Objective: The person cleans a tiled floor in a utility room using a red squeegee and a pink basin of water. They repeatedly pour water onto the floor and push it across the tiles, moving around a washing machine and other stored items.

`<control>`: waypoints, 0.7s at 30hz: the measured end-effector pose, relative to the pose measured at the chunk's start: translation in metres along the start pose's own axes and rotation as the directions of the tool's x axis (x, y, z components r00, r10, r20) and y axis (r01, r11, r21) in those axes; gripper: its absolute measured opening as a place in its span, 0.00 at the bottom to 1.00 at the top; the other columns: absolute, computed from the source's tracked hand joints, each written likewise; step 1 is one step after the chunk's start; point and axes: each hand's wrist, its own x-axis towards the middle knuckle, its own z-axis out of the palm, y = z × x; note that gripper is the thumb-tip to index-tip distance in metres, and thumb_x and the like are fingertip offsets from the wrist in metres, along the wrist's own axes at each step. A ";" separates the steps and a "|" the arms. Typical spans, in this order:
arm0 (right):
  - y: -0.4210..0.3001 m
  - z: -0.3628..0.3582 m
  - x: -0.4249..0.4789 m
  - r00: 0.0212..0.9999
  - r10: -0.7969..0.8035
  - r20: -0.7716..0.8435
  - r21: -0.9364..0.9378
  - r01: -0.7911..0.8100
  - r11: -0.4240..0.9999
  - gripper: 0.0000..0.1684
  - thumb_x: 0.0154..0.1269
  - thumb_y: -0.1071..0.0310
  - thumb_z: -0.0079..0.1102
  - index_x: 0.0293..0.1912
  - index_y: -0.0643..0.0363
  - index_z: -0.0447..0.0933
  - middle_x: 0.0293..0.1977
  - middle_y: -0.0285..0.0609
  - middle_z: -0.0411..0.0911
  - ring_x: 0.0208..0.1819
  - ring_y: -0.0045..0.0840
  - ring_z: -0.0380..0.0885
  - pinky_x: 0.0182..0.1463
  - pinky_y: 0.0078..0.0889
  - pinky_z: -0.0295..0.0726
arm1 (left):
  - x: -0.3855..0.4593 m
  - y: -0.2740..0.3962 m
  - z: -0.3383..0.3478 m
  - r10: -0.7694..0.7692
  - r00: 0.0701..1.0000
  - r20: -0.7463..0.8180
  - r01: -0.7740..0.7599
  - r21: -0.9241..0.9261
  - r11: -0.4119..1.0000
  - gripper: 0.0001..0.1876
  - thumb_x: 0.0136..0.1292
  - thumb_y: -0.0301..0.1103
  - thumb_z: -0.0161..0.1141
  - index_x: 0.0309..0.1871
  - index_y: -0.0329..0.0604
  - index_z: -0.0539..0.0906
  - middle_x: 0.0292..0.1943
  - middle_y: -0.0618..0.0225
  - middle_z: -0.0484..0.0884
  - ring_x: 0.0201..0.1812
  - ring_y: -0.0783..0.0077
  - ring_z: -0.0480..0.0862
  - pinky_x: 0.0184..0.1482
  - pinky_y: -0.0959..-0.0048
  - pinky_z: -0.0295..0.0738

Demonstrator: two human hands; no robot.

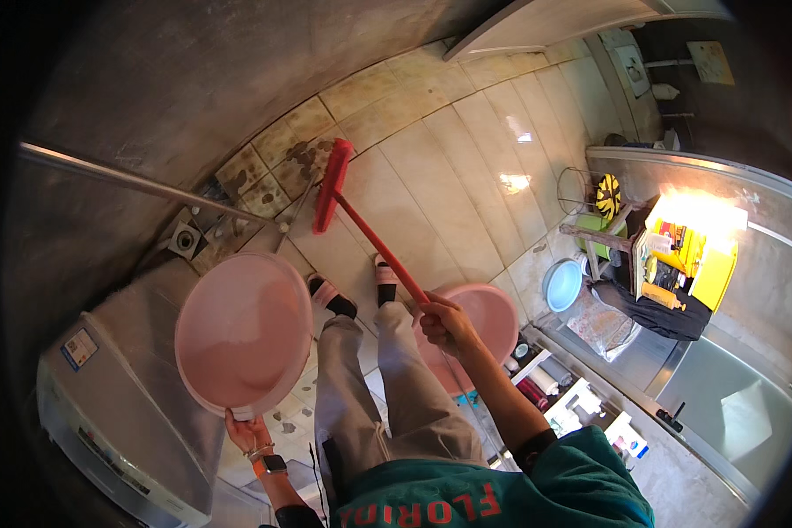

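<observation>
My left hand [247, 432] grips the lower rim of a large pink plastic basin [244, 336], tilted so that its inside faces up toward me. In my right hand [445, 323] is the red handle of a long-handled floor brush [379, 244]. The brush's red head [333, 186] is over the pale floor tiles, close to a stained patch; whether it presses on them I cannot tell. A second pink basin [492, 317] stands on the floor beside my right leg, partly hidden by my right hand and forearm.
A white appliance [132, 409], seemingly a washing machine, stands at the left. A metal rod [152, 188] crosses near the wall. At right are a light-blue basin [563, 285], a wooden stool [597, 237] and a yellow crate [713, 274] with bottles. Several bottles [548, 379] stand below my right arm.
</observation>
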 end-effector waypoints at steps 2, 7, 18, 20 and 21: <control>-0.008 -0.009 -0.012 0.978 -0.077 -0.195 -0.201 0.037 0.979 0.22 0.58 0.72 0.47 0.54 0.50 0.65 0.15 0.28 0.58 0.11 0.11 0.54 0.11 0.13 0.50 | -0.001 -0.016 0.000 0.076 0.980 -0.184 -0.064 0.066 0.996 0.17 0.59 0.39 0.52 0.49 0.42 0.72 0.49 0.67 0.75 0.48 0.73 0.75 0.48 0.68 0.71; -0.056 -0.104 -0.052 0.846 -0.348 -0.405 -0.450 0.147 0.881 0.27 0.58 0.71 0.47 0.58 0.49 0.61 0.13 0.30 0.60 0.10 0.12 0.55 0.11 0.15 0.51 | -0.015 -0.057 0.071 0.156 0.912 -0.379 -0.082 0.205 0.975 0.20 0.58 0.41 0.52 0.52 0.42 0.71 0.52 0.66 0.73 0.52 0.70 0.73 0.53 0.63 0.68; -0.187 -0.305 0.043 0.656 -0.555 -0.511 -0.671 0.099 0.735 0.02 0.58 0.71 0.42 0.33 0.54 0.63 0.12 0.32 0.59 0.09 0.17 0.59 0.09 0.22 0.57 | -0.011 -0.125 0.113 0.143 0.895 -0.422 0.000 0.323 0.947 0.22 0.58 0.44 0.51 0.53 0.42 0.70 0.53 0.66 0.72 0.52 0.68 0.73 0.53 0.67 0.68; -0.140 -0.306 0.060 0.651 -0.592 -0.475 -0.659 0.183 0.730 0.05 0.58 0.72 0.41 0.36 0.54 0.64 0.13 0.32 0.62 0.09 0.19 0.60 0.09 0.23 0.59 | -0.008 -0.132 0.117 0.105 0.874 -0.474 0.045 0.295 0.955 0.22 0.58 0.43 0.51 0.52 0.42 0.70 0.53 0.66 0.73 0.51 0.68 0.73 0.52 0.67 0.68; -0.099 -0.299 0.066 0.643 -0.614 -0.457 -0.725 0.130 0.676 0.07 0.59 0.72 0.40 0.39 0.55 0.65 0.13 0.32 0.63 0.10 0.19 0.62 0.10 0.24 0.61 | -0.009 -0.133 0.120 0.088 0.879 -0.469 0.061 0.293 0.954 0.21 0.58 0.43 0.51 0.52 0.42 0.71 0.52 0.67 0.73 0.51 0.68 0.74 0.52 0.67 0.69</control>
